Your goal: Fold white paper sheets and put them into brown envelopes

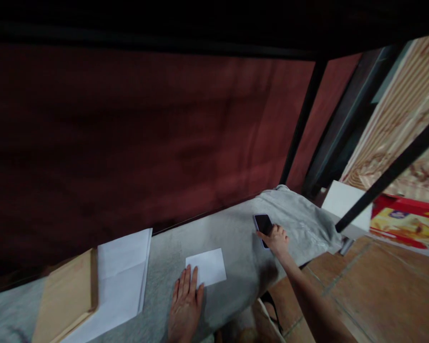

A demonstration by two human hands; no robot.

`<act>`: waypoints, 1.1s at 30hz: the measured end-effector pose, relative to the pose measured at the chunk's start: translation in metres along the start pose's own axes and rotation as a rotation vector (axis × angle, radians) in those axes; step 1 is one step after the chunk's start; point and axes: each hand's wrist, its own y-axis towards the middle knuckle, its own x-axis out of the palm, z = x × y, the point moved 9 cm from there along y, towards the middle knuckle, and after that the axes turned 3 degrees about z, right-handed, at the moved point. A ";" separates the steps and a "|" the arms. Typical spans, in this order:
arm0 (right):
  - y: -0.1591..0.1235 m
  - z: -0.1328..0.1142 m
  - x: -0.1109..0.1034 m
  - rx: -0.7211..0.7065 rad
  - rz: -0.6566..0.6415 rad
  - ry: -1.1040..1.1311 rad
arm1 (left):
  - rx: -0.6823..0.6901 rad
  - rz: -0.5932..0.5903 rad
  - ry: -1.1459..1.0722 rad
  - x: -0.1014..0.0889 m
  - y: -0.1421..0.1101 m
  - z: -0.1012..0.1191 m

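A small white sheet of paper (212,267) lies on the grey cloth (236,233) that covers a long, narrow surface. My left hand (186,300) rests flat on the paper's left part, its fingers stretched out. Farther right, a dark-screened smartphone (262,223) lies on the same cloth, screen up. My right hand (278,239) grips its lower right side, with the thumb across the screen; part of the phone is hidden under the hand.
On the left, a brown cardboard box (66,295) sits on larger white sheets (127,271). A dark red cloth (146,143) hangs behind. Black metal bars (303,124) frame the right side. A white box (346,205) and a red-yellow package (407,224) stand beyond, near the tiled floor (389,286).
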 end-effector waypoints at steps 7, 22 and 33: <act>0.005 0.003 0.005 0.023 -0.021 0.018 | 0.018 0.013 0.004 0.002 -0.001 -0.001; 0.010 0.006 0.008 0.019 -0.045 0.006 | -0.002 -0.014 0.022 0.002 -0.001 0.000; -0.001 0.015 0.007 -0.035 0.007 0.221 | 0.005 -0.006 0.001 0.002 -0.001 -0.001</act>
